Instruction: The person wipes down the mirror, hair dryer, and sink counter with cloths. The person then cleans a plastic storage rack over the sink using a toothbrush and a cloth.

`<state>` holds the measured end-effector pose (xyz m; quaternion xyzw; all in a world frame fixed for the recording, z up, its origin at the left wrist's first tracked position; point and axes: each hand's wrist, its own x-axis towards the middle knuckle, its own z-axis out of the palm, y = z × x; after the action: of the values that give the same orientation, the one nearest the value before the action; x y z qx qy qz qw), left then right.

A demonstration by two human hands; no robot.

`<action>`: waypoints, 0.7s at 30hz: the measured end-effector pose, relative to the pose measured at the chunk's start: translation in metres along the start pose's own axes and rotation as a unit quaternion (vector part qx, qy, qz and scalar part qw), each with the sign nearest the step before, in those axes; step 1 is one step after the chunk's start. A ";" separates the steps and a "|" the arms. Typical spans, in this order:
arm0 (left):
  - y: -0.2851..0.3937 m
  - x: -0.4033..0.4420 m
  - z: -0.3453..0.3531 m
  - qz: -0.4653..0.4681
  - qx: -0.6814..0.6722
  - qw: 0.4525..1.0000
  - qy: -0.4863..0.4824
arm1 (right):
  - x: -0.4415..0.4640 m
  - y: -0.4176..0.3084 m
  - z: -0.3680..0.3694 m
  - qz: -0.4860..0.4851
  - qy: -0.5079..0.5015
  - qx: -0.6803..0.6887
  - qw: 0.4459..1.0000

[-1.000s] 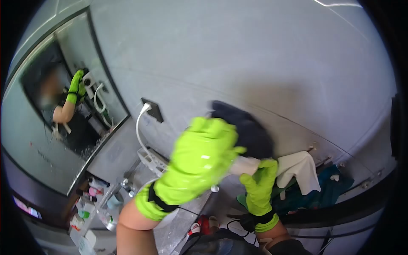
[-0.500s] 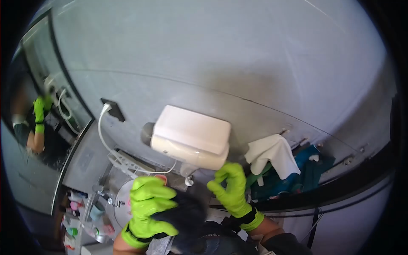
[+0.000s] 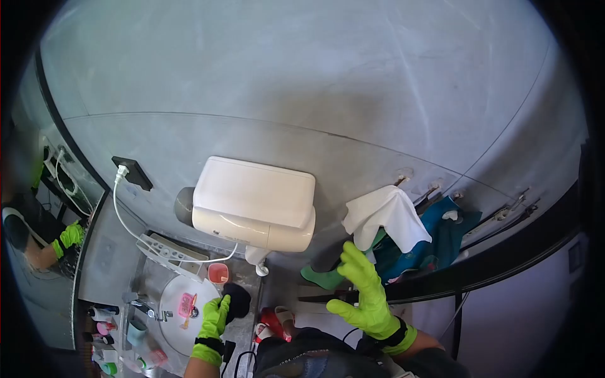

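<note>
My left hand (image 3: 213, 318), in a bright green rubber glove, is closed on a soft black bundle (image 3: 236, 301) that looks like cloth. It is at the right rim of the white washbasin (image 3: 173, 321), over the grey counter. A pink soap dish (image 3: 186, 305) lies in the basin. My right hand (image 3: 364, 296), gloved the same way, is raised with its fingers apart and holds nothing. Behind it, a white cloth (image 3: 383, 214) and teal cloths (image 3: 413, 252) hang from the wall. Between the hands and above them is a cream wall-mounted box (image 3: 255, 198).
A white power strip (image 3: 167, 253) lies behind the basin, its cord running to a wall socket (image 3: 132, 173). A red cup (image 3: 218, 273) stands near the strip. Bottles (image 3: 104, 337) crowd a shelf at the left, below a mirror (image 3: 47, 277). A black frame edge (image 3: 491, 271) crosses the right.
My left hand has moved down and away from my body toward the basin with the black bundle. My right hand has shifted right and its fingers have spread. The view has turned slightly.
</note>
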<state>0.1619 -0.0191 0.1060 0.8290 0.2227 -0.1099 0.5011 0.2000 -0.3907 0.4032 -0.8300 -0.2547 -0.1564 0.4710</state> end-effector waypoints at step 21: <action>0.081 -0.035 0.002 0.352 0.043 0.889 0.290 | 0.039 -0.044 -0.003 0.083 0.295 0.251 0.918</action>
<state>0.1699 -0.0620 0.1827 0.8688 0.0470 0.3093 0.3839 0.2066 -0.3634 0.4548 -0.6187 -0.0650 -0.2853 0.7291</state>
